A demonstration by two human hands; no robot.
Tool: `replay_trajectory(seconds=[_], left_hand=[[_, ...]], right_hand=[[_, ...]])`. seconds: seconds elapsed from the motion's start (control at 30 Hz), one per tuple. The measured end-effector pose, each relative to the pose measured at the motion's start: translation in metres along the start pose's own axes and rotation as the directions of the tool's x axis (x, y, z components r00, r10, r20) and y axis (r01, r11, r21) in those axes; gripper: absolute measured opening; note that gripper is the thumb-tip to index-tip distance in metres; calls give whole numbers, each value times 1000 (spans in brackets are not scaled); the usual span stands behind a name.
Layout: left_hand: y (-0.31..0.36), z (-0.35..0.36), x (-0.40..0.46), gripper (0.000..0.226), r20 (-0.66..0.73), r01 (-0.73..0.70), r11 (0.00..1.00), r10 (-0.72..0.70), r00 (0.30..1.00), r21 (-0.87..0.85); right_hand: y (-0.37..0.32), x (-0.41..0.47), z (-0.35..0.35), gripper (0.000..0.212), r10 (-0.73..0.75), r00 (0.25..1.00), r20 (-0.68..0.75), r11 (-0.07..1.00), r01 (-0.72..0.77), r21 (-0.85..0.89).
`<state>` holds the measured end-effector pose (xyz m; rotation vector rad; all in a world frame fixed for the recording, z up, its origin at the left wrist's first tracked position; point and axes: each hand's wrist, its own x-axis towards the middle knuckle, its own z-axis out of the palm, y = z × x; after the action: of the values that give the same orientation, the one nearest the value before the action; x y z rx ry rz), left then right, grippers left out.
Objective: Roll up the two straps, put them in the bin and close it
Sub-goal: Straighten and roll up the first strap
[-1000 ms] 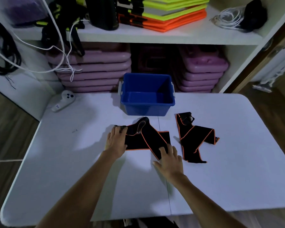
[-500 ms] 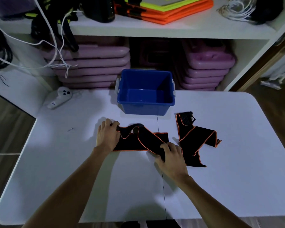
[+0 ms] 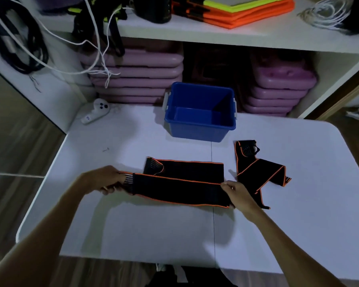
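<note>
A black strap with orange edging [image 3: 180,189] lies folded back on itself across the middle of the white table [image 3: 153,230]. My left hand [image 3: 106,180] grips its left end, where the striped patch shows. My right hand [image 3: 237,193] pinches the fold at its right side. The strap is pulled flat between the two hands. A second black-and-orange strap [image 3: 259,172] lies crumpled in a zigzag just right of my right hand. The open blue bin [image 3: 199,129] stands behind the straps, with nothing inside. No lid is in view.
A white handheld controller [image 3: 95,113] lies at the table's back left corner. Behind the table, white shelves hold stacked purple cases [image 3: 137,73], orange and yellow mats [image 3: 236,9] and hanging white cables [image 3: 87,44]. Wooden floor shows on both sides.
The crumpled strap has been stretched out flat and straight. My left hand pulled its end to the left and nearer to me; my right hand shifted right to hold the fold.
</note>
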<state>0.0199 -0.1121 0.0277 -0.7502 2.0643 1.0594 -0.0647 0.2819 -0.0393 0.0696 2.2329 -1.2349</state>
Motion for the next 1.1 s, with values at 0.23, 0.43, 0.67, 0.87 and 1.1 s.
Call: replay_trajectory(seconds=[0.23, 0.43, 0.67, 0.87, 1.1], left_hand=[[-68, 19, 13, 19, -31, 100, 981, -97, 995, 164], [-44, 21, 20, 71, -396, 38, 963, 73, 915, 266], [46, 95, 45, 80, -473, -147, 904, 342, 812, 402], [46, 116, 59, 44, -621, -137, 919, 354, 700, 370], [2, 53, 55, 17, -681, -233, 931, -23, 732, -283]], right_hand=[[12, -8, 15, 8, -119, 993, 14, 849, 109, -517], [-18, 5, 12, 29, -227, 963, -144, 834, 116, -539], [-28, 40, 12, 75, -139, 982, 125, 636, 185, -749], [-22, 52, 14, 80, -174, 965, 197, 506, 259, -822], [-16, 50, 6, 79, -236, 950, 206, 531, 303, -791]])
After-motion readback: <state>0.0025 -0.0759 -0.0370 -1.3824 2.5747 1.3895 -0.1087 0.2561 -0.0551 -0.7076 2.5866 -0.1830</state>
